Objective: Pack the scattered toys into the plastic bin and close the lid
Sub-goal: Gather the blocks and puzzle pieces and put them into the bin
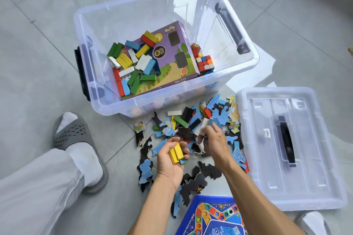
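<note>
The plastic bin stands open in the upper middle of the frame, already holding coloured blocks and a purple game box; its lid lies flat at right. Just below the bin, scattered puzzle pieces and blocks cover the floor. The left hand cups two yellow blocks, long axes pointing up toward the bin — the right hand pinches a white block, likewise upward. Both hands sit directly below the bin, the right slightly nearer — the drop likely goes straight up-frame.
</note>
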`<state>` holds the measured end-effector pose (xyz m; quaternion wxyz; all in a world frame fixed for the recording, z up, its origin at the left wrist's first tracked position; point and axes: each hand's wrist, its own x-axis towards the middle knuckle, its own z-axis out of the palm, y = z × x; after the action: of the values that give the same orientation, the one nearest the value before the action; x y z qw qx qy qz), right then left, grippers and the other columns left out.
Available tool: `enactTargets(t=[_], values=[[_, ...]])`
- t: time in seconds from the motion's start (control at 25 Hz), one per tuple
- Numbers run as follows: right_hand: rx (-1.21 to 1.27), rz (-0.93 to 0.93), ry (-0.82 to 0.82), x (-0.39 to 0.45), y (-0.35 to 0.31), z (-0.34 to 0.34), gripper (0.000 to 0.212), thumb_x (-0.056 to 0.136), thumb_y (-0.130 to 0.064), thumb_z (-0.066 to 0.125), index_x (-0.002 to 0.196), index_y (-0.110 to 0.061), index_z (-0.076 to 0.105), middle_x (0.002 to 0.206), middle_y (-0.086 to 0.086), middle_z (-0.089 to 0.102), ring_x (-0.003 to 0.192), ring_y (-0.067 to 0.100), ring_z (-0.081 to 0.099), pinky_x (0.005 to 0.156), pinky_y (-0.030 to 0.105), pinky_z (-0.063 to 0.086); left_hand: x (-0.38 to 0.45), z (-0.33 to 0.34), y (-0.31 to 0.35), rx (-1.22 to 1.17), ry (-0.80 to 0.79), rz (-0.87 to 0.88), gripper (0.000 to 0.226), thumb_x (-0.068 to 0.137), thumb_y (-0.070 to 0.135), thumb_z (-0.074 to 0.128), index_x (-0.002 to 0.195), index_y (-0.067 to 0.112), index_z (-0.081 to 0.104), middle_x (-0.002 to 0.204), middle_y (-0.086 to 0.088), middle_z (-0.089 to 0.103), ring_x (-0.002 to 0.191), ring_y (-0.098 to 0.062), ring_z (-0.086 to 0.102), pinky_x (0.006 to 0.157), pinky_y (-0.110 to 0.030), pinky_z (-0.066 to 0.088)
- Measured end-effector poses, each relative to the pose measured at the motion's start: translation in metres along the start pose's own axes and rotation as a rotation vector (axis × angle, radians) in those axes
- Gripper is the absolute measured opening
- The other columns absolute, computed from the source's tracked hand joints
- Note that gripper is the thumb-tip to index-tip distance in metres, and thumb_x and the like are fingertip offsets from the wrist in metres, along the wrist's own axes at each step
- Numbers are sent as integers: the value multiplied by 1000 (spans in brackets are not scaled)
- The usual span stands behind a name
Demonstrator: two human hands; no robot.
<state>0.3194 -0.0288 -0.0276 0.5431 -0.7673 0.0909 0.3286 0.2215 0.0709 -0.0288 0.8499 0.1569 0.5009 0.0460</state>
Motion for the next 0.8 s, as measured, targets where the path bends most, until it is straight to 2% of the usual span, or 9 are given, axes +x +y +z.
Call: enactTargets(t=[0.16,0.36,0.44,0.48,0.56,0.6,0.68,0.72,0.8], values=[[335,29,-86,-73,-32,0,19,71,-28,44,66,-11,50,54,9,51,44,15,36,42,23,27,-39,19,6,-76,9,-3,15,85,12,48,92,14,61,81,-11,65,66,-23,58,60,-31,46],[331,68,-176,-121,-146,17,30,79,-18,37,53,-12,51,53,10,54,48,20,35,45,25,25,-111,78,68,-116,-95,57,22,88,20,48,72,12,61,73,-11,58,63,-25,55,60,-30,41],[389,67,-173,-124,-216,15,23,86,-18,38,66,-11,47,73,15,63,56,24,49,53,28,42,-142,115,120,-90,-208,161,32,93,37,46,91,9,61,82,-13,59,74,-24,58,63,-30,44],[442,65,-182,-123,-246,12,24,91,-25,41,77,-8,51,89,20,63,71,28,57,68,34,50,-156,131,145,-62,-265,190,48,93,50,43,107,7,59,87,-14,57,84,-25,57,71,-35,46],[453,93,-125,-120,-277,3,44,97,-41,44,111,-1,55,116,20,57,102,34,61,96,40,47,-173,147,182,87,-248,211,74,92,66,34,133,6,48,98,-15,56,102,-24,53,93,-48,42],[431,94,-57,-120,-276,-1,48,97,-43,45,119,-1,54,127,19,56,116,36,59,104,42,44,-177,143,190,191,-204,241,76,93,66,32,139,7,43,112,-16,56,113,-25,51,100,-49,38],[349,42,74,-125,-246,-4,33,96,-37,49,101,-6,59,133,18,56,126,36,53,109,48,42,-175,117,183,427,-124,352,68,97,58,34,141,8,42,140,-14,49,127,-29,48,102,-46,38],[298,35,111,-128,-220,-4,27,95,-35,51,95,-9,61,128,19,59,121,35,57,107,49,44,-167,96,169,509,-83,399,58,98,51,39,136,9,49,138,-13,52,123,-27,52,96,-42,44],[157,107,121,-128,-149,-1,23,93,-32,56,100,-11,64,113,18,64,99,31,63,96,48,50,-145,44,125,631,82,376,34,96,36,51,116,12,63,115,-10,66,95,-20,62,73,-31,50]])
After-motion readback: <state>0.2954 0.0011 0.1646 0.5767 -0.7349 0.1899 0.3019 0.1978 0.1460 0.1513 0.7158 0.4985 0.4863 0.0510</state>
